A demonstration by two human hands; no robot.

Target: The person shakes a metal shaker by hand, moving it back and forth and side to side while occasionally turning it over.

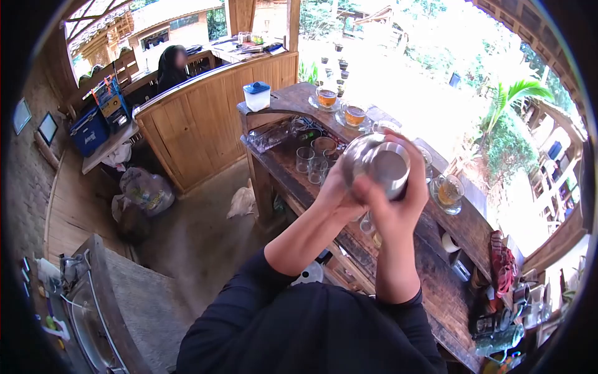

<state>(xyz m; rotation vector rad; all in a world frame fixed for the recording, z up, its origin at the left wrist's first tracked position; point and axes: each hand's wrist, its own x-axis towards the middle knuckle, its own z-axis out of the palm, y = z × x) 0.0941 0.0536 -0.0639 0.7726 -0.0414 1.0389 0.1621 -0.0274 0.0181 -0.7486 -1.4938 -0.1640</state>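
Note:
Both of my hands are wrapped around a silver metal shaker (390,163), raised above the wooden counter (293,163) and tilted with its round flat end toward me. My left hand (339,190) grips it from the left and below, its fingers mostly hidden behind the metal. My right hand (408,193) closes around the right side, thumb across the front. Motion smears the shaker and the fingertips. Beyond it, on the raised shelf, are a glass cup of amber drink (354,116) on a saucer and another such cup (326,98). A third cup (448,191) stands to the right.
Several empty glasses (305,159) stand on the lower counter. A blue-lidded container (256,97) sits at the shelf's left end. A red cloth (502,263) hangs at right. Behind the wooden partition (205,124) is another person (171,68). Plastic bags (147,190) lie on the floor.

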